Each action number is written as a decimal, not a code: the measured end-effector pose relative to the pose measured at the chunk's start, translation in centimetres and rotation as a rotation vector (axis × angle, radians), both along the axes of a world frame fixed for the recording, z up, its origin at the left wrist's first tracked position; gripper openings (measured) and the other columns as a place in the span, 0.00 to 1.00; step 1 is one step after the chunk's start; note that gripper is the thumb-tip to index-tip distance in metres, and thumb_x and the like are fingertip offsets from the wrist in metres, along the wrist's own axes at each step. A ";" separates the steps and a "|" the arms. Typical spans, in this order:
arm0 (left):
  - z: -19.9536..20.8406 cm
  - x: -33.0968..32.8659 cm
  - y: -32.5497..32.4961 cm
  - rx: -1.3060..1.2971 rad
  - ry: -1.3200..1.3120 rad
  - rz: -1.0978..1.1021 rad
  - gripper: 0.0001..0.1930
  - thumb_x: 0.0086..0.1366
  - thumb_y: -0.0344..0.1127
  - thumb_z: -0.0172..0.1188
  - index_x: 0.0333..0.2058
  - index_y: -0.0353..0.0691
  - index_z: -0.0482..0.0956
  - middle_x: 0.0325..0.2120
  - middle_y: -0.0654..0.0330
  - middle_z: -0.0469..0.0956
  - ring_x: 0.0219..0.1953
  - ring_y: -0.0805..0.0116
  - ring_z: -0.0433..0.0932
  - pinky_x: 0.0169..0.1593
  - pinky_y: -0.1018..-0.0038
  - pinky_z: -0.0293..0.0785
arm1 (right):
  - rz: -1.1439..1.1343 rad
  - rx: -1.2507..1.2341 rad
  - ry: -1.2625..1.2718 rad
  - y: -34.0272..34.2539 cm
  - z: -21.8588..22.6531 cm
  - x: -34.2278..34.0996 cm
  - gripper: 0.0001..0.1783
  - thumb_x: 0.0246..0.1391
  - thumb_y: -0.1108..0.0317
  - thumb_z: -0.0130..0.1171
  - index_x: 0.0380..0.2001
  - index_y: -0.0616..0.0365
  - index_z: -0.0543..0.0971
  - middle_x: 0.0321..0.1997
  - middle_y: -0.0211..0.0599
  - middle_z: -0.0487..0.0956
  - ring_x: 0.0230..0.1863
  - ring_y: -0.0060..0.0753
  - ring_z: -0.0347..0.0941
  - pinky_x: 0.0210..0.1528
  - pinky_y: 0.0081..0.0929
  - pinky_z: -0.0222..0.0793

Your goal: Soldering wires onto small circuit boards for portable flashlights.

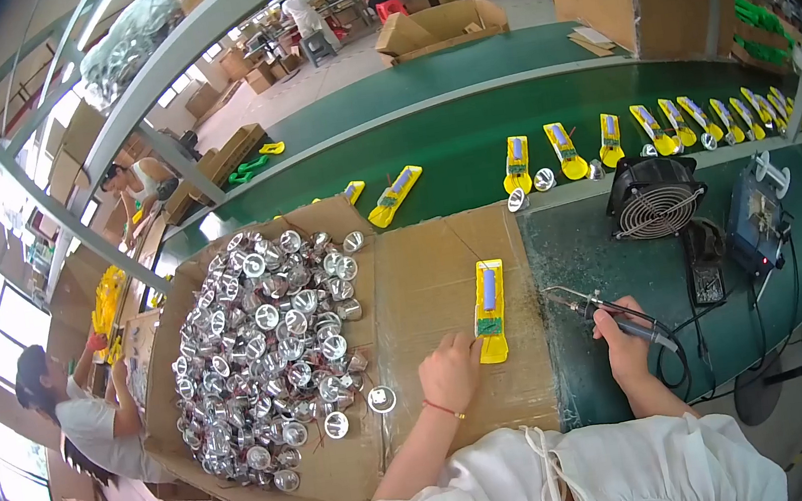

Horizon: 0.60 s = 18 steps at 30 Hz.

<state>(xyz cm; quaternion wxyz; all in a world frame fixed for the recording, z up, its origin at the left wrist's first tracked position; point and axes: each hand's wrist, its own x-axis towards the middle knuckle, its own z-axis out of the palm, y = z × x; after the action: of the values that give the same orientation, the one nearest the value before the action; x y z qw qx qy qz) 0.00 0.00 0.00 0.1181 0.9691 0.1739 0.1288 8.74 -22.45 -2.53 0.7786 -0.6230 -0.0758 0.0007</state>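
Observation:
On the cardboard in front of me lies a yellow flashlight housing half [495, 347], fitted with a purple battery cell [489, 290] and a small green circuit board [489, 326]. My left hand [451, 377] has its fingers curled and closed at the lower left edge of this housing. My right hand [623, 348] grips a soldering iron [583, 306], its tip pointing left, apart from the housing. To the left of my left hand, a cardboard box [348, 227] holds a heap of silvery reflector cups [266, 317] with thin wires.
Behind the bench, a green conveyor [464, 148] carries several yellow housings [564, 150]. A black fan [655, 201], an iron stand [705, 268] and a blue soldering station [756, 222] with cables stand at right. Co-workers [91, 414] sit on the left.

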 end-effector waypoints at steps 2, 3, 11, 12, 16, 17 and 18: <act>0.1 0.8 -0.5 -0.089 -0.221 -0.129 0.07 0.57 0.38 0.57 0.24 0.44 0.74 0.25 0.59 0.73 0.25 0.61 0.76 0.23 0.66 0.72 | -0.016 0.007 -0.017 0.0 0.1 0.5 0.07 0.48 0.73 0.58 0.27 0.62 0.70 0.21 0.32 0.73 0.20 0.18 0.68 0.24 0.16 0.63; 0.4 0.3 -0.7 -0.095 -0.224 -0.114 0.07 0.57 0.38 0.57 0.24 0.44 0.74 0.25 0.59 0.73 0.25 0.61 0.76 0.23 0.66 0.72 | -0.002 0.000 -0.020 0.0 0.2 0.0 0.07 0.48 0.73 0.58 0.27 0.62 0.70 0.21 0.32 0.73 0.20 0.18 0.68 0.24 0.16 0.63; 0.1 -4.9 -0.8 0.002 -0.386 -0.162 0.15 0.50 0.48 0.62 0.26 0.44 0.75 0.22 0.59 0.70 0.22 0.63 0.73 0.23 0.69 0.70 | -0.038 -0.050 -0.046 -0.1 0.9 -1.6 0.08 0.48 0.72 0.59 0.26 0.61 0.70 0.20 0.31 0.72 0.19 0.19 0.68 0.25 0.17 0.64; 0.1 -6.2 0.3 0.061 -0.364 -0.065 0.17 0.49 0.50 0.63 0.28 0.43 0.75 0.22 0.59 0.71 0.22 0.63 0.73 0.22 0.69 0.70 | -0.027 -0.052 -0.052 -0.1 0.8 -1.6 0.08 0.48 0.72 0.59 0.26 0.61 0.70 0.20 0.31 0.72 0.19 0.19 0.68 0.25 0.17 0.64; -0.4 -11.5 4.5 0.248 -0.119 0.314 0.26 0.51 0.51 0.61 0.44 0.43 0.70 0.22 0.58 0.72 0.23 0.61 0.75 0.21 0.69 0.70 | -0.018 -0.023 0.014 -0.2 1.3 -1.6 0.08 0.50 0.70 0.58 0.26 0.60 0.69 0.18 0.30 0.71 0.15 0.17 0.64 0.18 0.13 0.59; 0.2 -12.2 4.7 0.216 -0.008 0.408 0.28 0.51 0.52 0.60 0.47 0.43 0.68 0.22 0.58 0.72 0.23 0.60 0.75 0.22 0.69 0.71 | -0.005 -0.043 0.059 -0.1 1.6 -1.6 0.08 0.50 0.69 0.57 0.27 0.59 0.69 0.17 0.30 0.70 0.14 0.16 0.63 0.15 0.12 0.56; 0.5 -12.7 4.8 0.148 0.131 0.486 0.32 0.51 0.53 0.59 0.51 0.44 0.65 0.25 0.57 0.73 0.26 0.59 0.76 0.24 0.66 0.72 | -0.042 -0.012 0.048 0.3 1.5 -1.7 0.08 0.51 0.69 0.57 0.27 0.58 0.68 0.16 0.29 0.70 0.12 0.14 0.59 0.12 0.11 0.49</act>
<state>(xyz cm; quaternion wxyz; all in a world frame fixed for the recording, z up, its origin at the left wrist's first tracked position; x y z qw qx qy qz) -12.68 4.76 0.47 0.0008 0.9112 0.3989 0.1029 7.07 -22.17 -1.07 0.7761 -0.6291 -0.0440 -0.0003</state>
